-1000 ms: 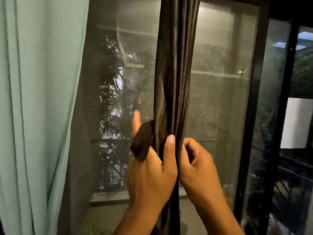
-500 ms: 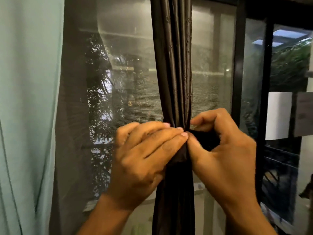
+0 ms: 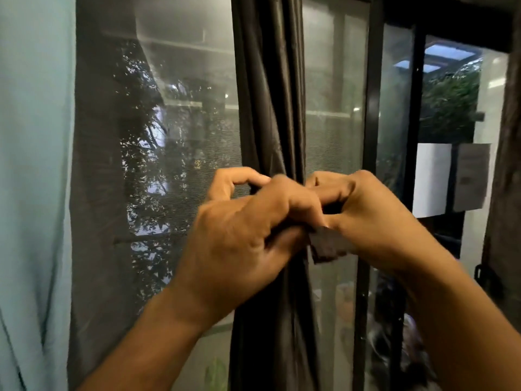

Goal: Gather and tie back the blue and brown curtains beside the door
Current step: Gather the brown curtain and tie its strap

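Both my hands have closed together at the front of the gathered brown curtain, where half a second ago they pinched it from either side. Left hand and right hand: each grasping the dark tie strap at centre. Blue curtain: hanging loose, far left.

Both forearms raised, left hand and right hand touching, fingers curled.
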